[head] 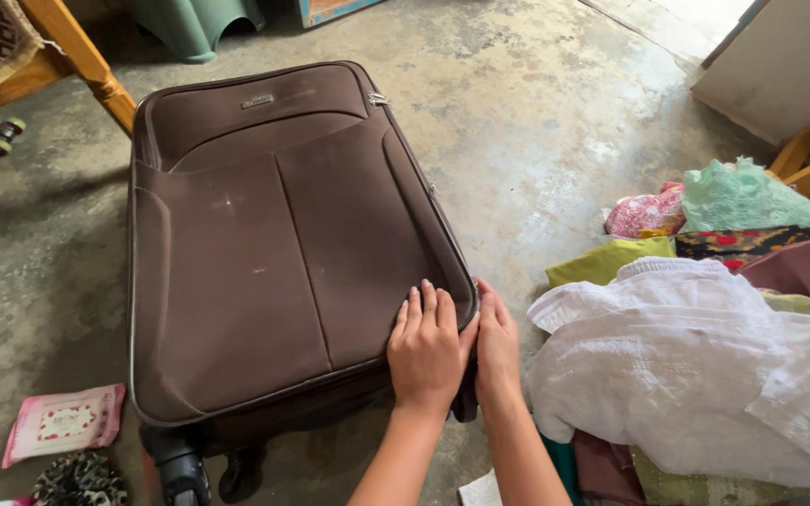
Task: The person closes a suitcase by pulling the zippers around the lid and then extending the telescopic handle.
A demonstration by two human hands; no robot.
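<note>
A brown fabric suitcase (264,244) lies flat and closed on the concrete floor, its wheels toward me. My left hand (428,351) rests palm down on the lid at the near right corner, fingers together. My right hand (497,342) presses against the outer side of that same corner, by the zip edge. Neither hand holds anything loose.
A pile of folded clothes (696,365), white on top, lies to the right. A pink packet (63,422) and a dark patterned cloth (77,480) lie at the lower left. Wooden chair legs (86,61) stand at the upper left, a green plastic stool (194,23) behind.
</note>
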